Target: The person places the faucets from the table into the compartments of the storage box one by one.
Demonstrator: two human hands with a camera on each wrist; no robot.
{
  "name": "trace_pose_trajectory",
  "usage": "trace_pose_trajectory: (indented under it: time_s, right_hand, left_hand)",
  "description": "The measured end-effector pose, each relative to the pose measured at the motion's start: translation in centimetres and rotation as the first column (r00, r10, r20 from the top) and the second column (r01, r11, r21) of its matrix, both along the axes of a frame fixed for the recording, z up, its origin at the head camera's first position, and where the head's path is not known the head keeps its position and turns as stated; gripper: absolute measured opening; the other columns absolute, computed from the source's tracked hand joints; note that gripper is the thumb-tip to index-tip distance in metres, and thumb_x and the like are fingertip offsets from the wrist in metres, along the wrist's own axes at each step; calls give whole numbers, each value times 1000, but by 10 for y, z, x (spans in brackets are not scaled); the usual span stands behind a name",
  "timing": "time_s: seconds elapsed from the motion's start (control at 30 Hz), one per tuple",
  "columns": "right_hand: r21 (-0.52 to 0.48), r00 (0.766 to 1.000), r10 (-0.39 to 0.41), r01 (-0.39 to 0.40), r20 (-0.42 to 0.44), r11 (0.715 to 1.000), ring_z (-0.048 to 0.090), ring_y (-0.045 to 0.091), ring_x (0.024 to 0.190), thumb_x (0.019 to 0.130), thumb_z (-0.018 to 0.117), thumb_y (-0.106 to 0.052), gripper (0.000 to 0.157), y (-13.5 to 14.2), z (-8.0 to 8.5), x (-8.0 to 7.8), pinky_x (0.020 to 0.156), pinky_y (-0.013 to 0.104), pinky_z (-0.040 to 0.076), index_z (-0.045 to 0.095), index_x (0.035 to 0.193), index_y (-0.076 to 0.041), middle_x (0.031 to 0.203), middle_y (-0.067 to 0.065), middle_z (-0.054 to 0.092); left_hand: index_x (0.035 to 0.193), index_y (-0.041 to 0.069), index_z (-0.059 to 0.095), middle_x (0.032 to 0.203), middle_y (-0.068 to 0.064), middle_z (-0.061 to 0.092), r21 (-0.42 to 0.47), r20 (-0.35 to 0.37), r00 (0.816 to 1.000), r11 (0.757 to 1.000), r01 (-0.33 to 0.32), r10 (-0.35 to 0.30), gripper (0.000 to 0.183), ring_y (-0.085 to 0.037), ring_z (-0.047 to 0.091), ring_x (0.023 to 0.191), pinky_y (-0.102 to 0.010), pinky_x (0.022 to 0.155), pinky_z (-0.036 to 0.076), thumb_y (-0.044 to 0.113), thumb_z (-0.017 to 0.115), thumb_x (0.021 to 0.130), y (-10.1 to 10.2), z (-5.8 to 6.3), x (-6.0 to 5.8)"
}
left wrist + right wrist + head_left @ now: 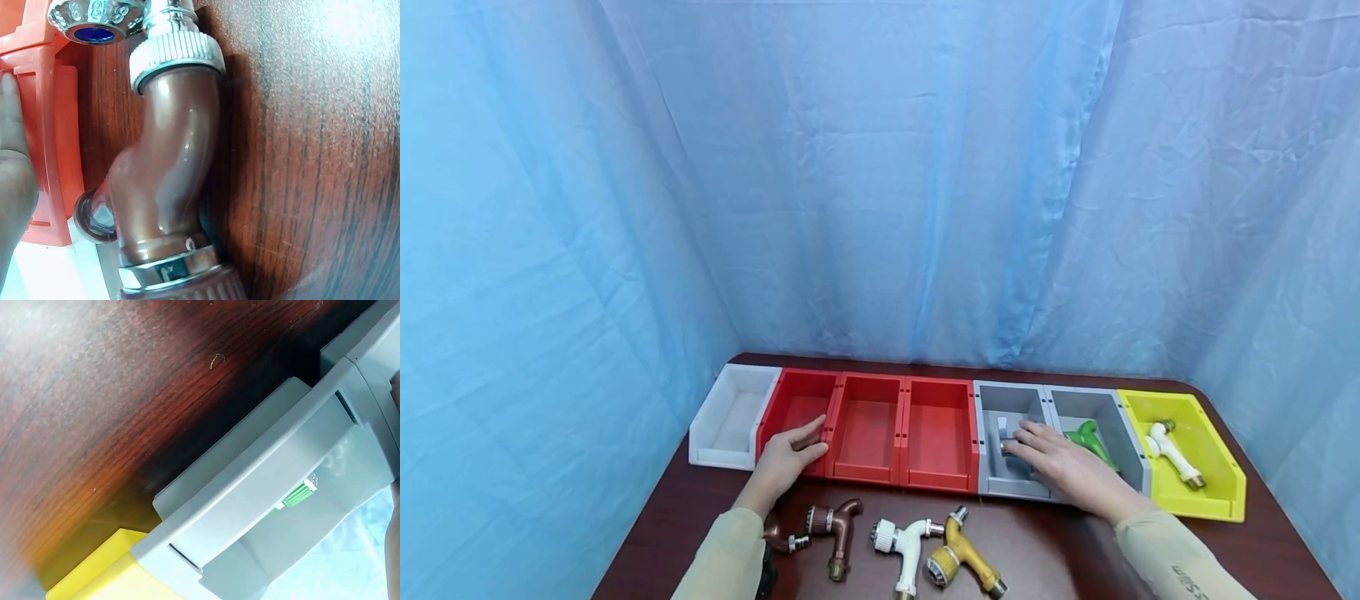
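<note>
My left hand [784,460] touches the divider between the left and middle red bins [867,473], fingers fairly straight. Below it lie a brown tap [841,533] and another brown tap [172,150], partly hidden by my left sleeve in the head view. My right hand [1060,462] reaches over the left grey bin [1011,485], fingers extended and thumb hidden. Under its fingertips sits a silver tap with a light lever [1002,427], partly covered. A green tap [1088,440] lies in the right grey bin [1101,402], its ridged knob [299,494] visible in the right wrist view.
A white tap [908,550] and a yellow tap [962,552] lie on the dark wooden table [1037,550] before the bins. At the row's ends stand a white bin [737,408] and a yellow bin [1213,450] holding a white tap [1174,454]. A blue curtain [880,183] hangs behind.
</note>
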State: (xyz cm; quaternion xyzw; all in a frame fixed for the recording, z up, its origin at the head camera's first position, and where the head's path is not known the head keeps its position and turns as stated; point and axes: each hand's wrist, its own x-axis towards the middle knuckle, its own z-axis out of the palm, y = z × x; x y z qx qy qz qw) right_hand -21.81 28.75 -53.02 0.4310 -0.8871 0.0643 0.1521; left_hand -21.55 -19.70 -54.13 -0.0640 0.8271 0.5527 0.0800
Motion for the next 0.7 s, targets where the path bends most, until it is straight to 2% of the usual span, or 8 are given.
trace_pose_trajectory:
  time_s: [0.17, 0.33, 0.37, 0.4, 0.43, 0.57, 0.63, 0.7]
  right_hand:
    - [-40, 1000, 7, -8, -16, 999, 60, 42, 126, 72, 92, -9, 69, -2, 0, -2, 93, 54, 56, 66, 136, -8, 136, 18, 65]
    - [-94, 996, -8, 0, -84, 996, 62, 42, 123, 70, 93, -13, 69, 3, 4, -4, 94, 57, 54, 67, 134, -6, 134, 17, 66]
    - [-102, 995, -22, 12, -95, 995, 62, 42, 122, 74, 91, -15, 65, 6, 6, -3, 94, 57, 54, 68, 133, -7, 134, 16, 66]
    - [-108, 994, -36, 25, -103, 994, 62, 41, 122, 83, 86, -22, 55, 9, 7, -2, 94, 57, 54, 68, 132, -7, 134, 16, 67]
    - [-118, 993, -53, 40, -107, 992, 62, 41, 123, 84, 85, -22, 53, 13, 8, -1, 96, 56, 53, 68, 132, -6, 134, 16, 67]
    - [-163, 985, -134, 115, -110, 980, 61, 41, 123, 88, 81, -22, 49, 34, 10, 4, 116, 37, 40, 68, 133, -7, 133, 16, 67]
    - [-180, 979, -174, 152, -108, 972, 61, 41, 122, 77, 86, -13, 60, 46, 11, 7, 122, 27, 28, 67, 134, -8, 132, 16, 67]
    - [-192, 971, -215, 193, -100, 962, 61, 41, 122, 78, 86, -13, 59, 58, 13, 10, 123, 21, 21, 67, 134, -9, 131, 15, 68]
  left_hand:
    - [149, 32, 54, 146, -8, 60, -3, -2, 1000, 1000, 1, -1, 58, -39, 44, 141, -46, 91, 60, 28, 74, 95, 0, 0, 0]
    - [149, 33, 55, 145, -8, 60, -4, 3, 1000, 1000, -5, 5, 58, -38, 43, 141, -46, 91, 60, 29, 74, 94, 0, 1, 0]
    - [148, 33, 55, 145, -8, 60, -4, 3, 1000, 1000, -5, 5, 58, -38, 43, 141, -46, 91, 60, 29, 74, 94, 0, 1, 0]
    - [148, 34, 55, 145, -8, 60, -5, 5, 1000, 1000, -6, 6, 58, -38, 44, 141, -46, 91, 60, 29, 74, 94, 1, 1, 0]
    - [148, 35, 55, 145, -8, 60, -5, 5, 1000, 1000, -7, 7, 58, -38, 44, 141, -46, 91, 60, 29, 75, 94, 1, 1, 0]
    - [148, 35, 55, 146, -8, 60, -3, 8, 1000, 1000, -7, 7, 58, -38, 44, 141, -46, 91, 60, 30, 75, 94, 1, 1, -1]
    - [148, 35, 56, 145, -8, 60, -2, 9, 1000, 1000, -7, 7, 58, -39, 44, 141, -46, 91, 60, 29, 75, 94, 0, 1, -1]
    - [148, 34, 55, 145, -8, 60, -3, 7, 1000, 1000, -5, 5, 58, -39, 44, 141, -46, 91, 60, 29, 75, 94, 0, 1, 0]
